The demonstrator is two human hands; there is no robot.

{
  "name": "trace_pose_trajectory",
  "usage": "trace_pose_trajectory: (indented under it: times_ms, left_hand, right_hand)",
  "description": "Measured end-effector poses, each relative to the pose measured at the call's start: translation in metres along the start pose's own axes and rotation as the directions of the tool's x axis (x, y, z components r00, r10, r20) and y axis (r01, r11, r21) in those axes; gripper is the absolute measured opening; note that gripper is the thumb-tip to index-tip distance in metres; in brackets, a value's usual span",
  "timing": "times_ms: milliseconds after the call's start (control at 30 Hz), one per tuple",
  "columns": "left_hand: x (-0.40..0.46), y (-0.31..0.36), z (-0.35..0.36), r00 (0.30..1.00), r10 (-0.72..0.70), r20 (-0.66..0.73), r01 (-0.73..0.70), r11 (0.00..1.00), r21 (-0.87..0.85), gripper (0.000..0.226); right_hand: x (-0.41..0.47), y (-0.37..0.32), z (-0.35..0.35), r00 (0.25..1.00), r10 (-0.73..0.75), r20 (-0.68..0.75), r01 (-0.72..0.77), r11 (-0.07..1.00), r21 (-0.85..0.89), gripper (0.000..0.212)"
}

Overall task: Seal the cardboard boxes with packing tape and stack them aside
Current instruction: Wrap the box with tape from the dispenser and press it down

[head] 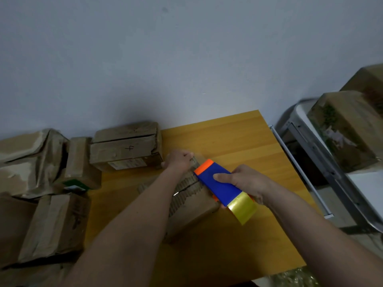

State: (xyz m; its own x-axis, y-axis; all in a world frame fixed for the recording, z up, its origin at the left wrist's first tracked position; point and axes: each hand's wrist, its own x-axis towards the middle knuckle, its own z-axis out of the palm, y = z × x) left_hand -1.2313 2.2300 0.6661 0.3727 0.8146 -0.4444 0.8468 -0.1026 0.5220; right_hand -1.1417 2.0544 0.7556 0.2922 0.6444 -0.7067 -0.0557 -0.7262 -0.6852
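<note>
Right hand [246, 182] grips tape dispenser [219, 186] over box [192, 206] on table [238, 139]; left hand [179, 160] clutches box's far end. Marked box [126, 147] just behind, more boxes [49, 222] crowd left.

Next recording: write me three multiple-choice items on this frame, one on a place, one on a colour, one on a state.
1. Where does the box being taped lie?
A. on the wooden table
B. on the floor
C. on a chair
2. What colour is the tape dispenser body?
A. green
B. blue
C. white
3. What is the right hand doing?
A. hanging idle
B. pressing flat on the table
C. gripping the dispenser

Answers: 1 A, the box rests on the yellow-brown tabletop; 2 B, blue body with an orange end; 3 C, fingers curl round it while the left hand holds the box's far end.
</note>
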Motion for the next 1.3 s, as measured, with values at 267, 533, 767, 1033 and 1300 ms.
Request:
trace_pose_trajectory:
  times_ms: [267,533,767,1033,1300]
  left_hand:
    - [-0.015,-0.007,-0.006,0.959,0.158,-0.235,-0.125,0.981,0.150,0.046]
    - [-0.044,-0.036,0.000,0.891,0.434,0.130,-0.426,0.706,0.566,0.056]
    - [-0.053,-0.033,0.001,0.931,0.318,0.181,-0.357,0.688,0.631,0.052]
    - [-0.059,-0.021,0.005,0.966,0.209,0.153,-0.258,0.739,0.623,0.053]
    - [-0.097,-0.026,0.019,0.920,0.345,0.187,-0.392,0.783,0.484,0.070]
  right_hand:
    - [0.001,0.003,0.000,1.000,0.003,0.003,-0.003,1.000,0.007,0.056]
    - [-0.002,0.004,-0.002,1.000,-0.009,-0.026,0.008,1.000,-0.016,0.051]
    - [-0.017,0.020,-0.007,0.997,-0.058,-0.053,0.056,0.997,-0.052,0.046]
    - [-0.045,0.072,-0.022,0.996,-0.090,0.014,0.091,0.991,-0.097,0.033]
    - [-0.032,0.087,-0.027,0.992,-0.122,0.021,0.123,0.986,-0.110,0.033]
